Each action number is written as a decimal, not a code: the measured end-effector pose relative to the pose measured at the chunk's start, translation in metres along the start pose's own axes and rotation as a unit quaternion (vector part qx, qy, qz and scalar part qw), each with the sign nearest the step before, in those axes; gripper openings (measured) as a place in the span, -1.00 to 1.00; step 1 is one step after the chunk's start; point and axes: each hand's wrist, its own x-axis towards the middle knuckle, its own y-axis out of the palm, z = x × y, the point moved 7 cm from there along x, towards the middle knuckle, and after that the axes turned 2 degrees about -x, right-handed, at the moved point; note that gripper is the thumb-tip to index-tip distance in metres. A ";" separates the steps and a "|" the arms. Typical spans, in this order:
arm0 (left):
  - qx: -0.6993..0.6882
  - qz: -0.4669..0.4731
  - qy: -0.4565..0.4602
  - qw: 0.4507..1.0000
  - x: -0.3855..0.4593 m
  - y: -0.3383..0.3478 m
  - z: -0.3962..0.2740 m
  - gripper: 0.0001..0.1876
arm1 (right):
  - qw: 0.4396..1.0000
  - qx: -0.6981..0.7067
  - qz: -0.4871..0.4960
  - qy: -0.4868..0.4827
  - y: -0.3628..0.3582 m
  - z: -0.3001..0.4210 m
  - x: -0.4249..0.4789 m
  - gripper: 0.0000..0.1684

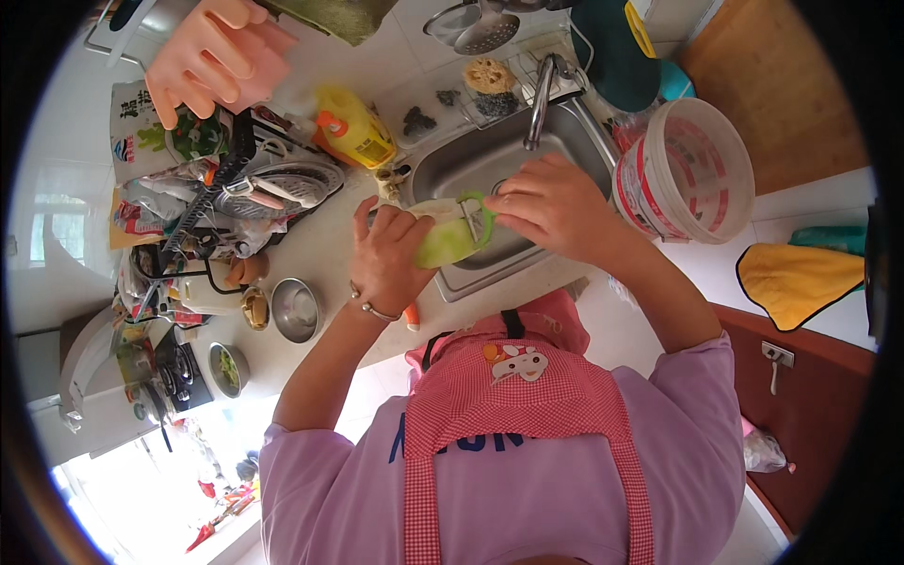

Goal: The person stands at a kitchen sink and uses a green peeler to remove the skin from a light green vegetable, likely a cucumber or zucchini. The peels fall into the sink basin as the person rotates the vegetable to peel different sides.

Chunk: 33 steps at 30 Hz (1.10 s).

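My left hand [393,248], with a bangle at the wrist, grips a pale green piece of gourd or melon [446,247] at the sink's near left corner. My right hand [554,208] holds a green-framed vegetable peeler [487,220]. The peeler's blade lies against the right end of the piece. Both are above the stainless steel sink [466,173], whose chrome tap [542,106] reaches over the basin from the back. An orange handle [412,318] shows on the counter, partly hidden by my left forearm.
Left on the counter stand a metal bowl [284,311], a bowl of green pieces [229,369] and a crowded dish rack [212,191]. A yellow detergent bottle [360,134] stands behind the sink. Right of it is a plastic bucket [653,183]. Pink rubber gloves [219,60] hang at upper left.
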 end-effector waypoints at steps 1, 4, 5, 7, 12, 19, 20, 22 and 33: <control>-0.006 -0.001 0.003 1.000 0.001 -0.001 -0.001 -0.46 | 1.000 -0.008 0.007 -0.004 0.001 0.002 0.002 -0.69; -0.007 -0.002 0.002 1.000 0.001 -0.003 -0.002 -0.45 | 0.999 -0.029 0.029 -0.015 0.003 0.005 0.007 -0.67; -0.006 -0.001 0.000 1.000 0.001 -0.003 -0.002 -0.45 | 0.998 -0.037 0.037 -0.018 0.004 0.006 0.008 -0.67; -0.008 0.003 -0.001 1.000 0.000 -0.003 -0.002 -0.46 | 0.998 -0.044 0.047 -0.023 0.006 0.005 0.008 -0.66; -0.014 0.001 0.003 1.000 -0.003 -0.004 -0.004 -0.48 | 0.998 -0.024 0.059 -0.023 0.010 -0.005 -0.004 -0.68; -0.068 -0.037 -0.048 0.996 -0.012 -0.013 0.011 -0.53 | 0.993 -0.059 0.090 0.038 0.025 -0.051 -0.046 -0.85; -0.067 -0.034 -0.047 0.996 -0.010 -0.016 0.013 -0.54 | 0.989 -0.060 0.109 0.083 0.035 -0.082 -0.073 -0.86; -0.058 -0.035 -0.055 0.996 -0.003 -0.024 0.016 -0.55 | 0.981 -0.057 0.124 0.140 0.043 -0.115 -0.095 -0.88; -0.033 -0.009 -0.040 0.999 0.000 -0.002 0.009 -0.52 | 0.998 0.011 -0.010 0.067 -0.010 -0.032 -0.020 -0.83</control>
